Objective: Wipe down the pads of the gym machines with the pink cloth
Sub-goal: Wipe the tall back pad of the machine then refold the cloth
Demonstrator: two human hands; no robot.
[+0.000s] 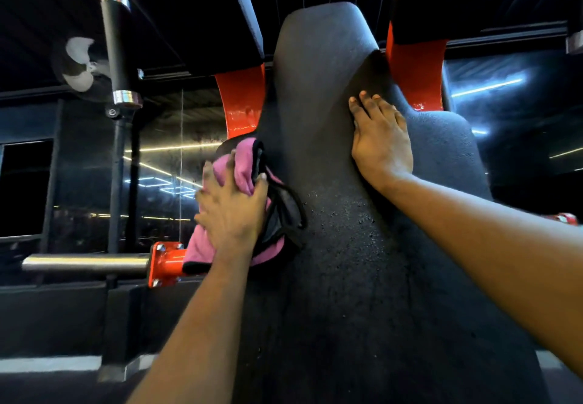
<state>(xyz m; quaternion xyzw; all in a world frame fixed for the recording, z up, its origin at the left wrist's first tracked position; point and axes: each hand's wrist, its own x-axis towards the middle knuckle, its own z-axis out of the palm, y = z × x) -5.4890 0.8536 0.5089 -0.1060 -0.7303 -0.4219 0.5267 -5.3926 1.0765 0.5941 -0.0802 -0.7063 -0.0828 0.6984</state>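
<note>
Gripping one pink cloth (243, 170) in your left hand (232, 211), fingers curled round bunched fabric, centre-left of frame. Cloth pressed against left edge of one black pad (331, 246). Your right hand (380, 141) lies flat on pad, centre-right, fingers straight, holding nothing. Two red plates (241, 100) (416, 72) behind pad. One chrome bar (85, 263) lower left. One fan (80, 64) upper left.

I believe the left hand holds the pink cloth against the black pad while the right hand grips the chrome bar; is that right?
Not quite. The head view shows the right hand resting flat on the black pad, fingers straight, not gripping the chrome bar. The left hand does hold the pink cloth against the pad.
</note>
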